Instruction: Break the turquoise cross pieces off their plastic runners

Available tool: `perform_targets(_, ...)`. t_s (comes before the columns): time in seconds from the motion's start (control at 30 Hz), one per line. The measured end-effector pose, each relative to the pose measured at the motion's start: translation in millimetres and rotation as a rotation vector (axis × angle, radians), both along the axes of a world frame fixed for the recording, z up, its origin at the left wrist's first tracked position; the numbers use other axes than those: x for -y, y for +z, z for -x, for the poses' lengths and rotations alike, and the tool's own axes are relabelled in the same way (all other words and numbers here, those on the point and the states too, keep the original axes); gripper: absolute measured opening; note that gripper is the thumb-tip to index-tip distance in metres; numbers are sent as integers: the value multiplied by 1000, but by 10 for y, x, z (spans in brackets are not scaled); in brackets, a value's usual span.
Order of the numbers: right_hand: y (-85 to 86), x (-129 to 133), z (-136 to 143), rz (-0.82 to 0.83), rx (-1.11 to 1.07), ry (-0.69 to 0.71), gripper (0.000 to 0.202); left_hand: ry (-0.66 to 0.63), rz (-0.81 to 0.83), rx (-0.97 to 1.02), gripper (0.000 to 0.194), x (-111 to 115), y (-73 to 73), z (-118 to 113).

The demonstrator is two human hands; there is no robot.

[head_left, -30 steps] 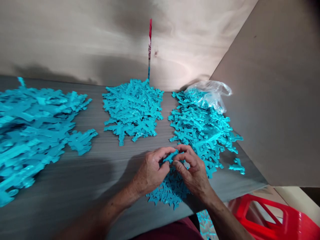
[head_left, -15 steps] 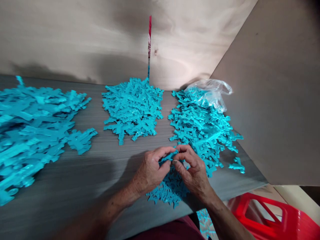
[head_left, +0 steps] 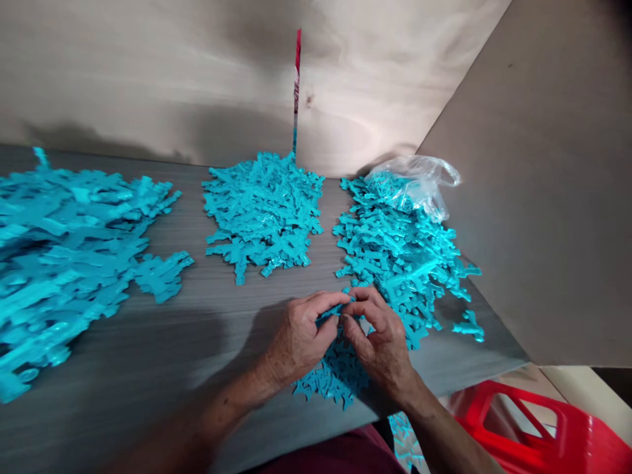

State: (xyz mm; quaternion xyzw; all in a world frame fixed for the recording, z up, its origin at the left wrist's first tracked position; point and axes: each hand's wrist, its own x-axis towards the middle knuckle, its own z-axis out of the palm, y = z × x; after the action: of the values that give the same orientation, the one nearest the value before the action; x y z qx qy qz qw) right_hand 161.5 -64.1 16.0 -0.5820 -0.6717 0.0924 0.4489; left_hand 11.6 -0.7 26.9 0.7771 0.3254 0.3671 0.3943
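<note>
My left hand (head_left: 299, 332) pinches a small turquoise piece (head_left: 330, 313) between thumb and fingers. Touching the right end of that same piece, my right hand (head_left: 379, 336) has its thumb and fingertips closed on it. The piece is partly covered by the fingers. Below both hands lies a heap of small turquoise star-like pieces (head_left: 328, 382) at the table's front edge. Just beyond my right hand spreads a larger pile of turquoise pieces (head_left: 395, 243), with a clear plastic bag (head_left: 424, 184) on its back part.
Another turquoise pile (head_left: 264, 210) sits at the middle back, and larger turquoise pieces (head_left: 74, 250) cover the left of the grey table (head_left: 162, 342). Wooden panels (head_left: 148, 72) stand behind and right. A red plastic object (head_left: 533, 428) is at the lower right.
The held piece has tilted slightly between my fingers and shows less of its surface. Both hands stay nearly in place.
</note>
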Motion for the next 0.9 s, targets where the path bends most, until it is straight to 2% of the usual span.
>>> perform_targets(0.23, 31, 14, -30, 68, -70, 20, 10, 23, 59, -7, 35, 3, 18, 3)
perform_targets(0.6, -3, -20, 31, -124, 52, -10, 12, 42, -46, 77, 33, -2, 2, -9)
perform_targets(0.9, 27, -16, 24, -95, -32, -61, 11, 27, -78, 116, 35, 30, 51, -15)
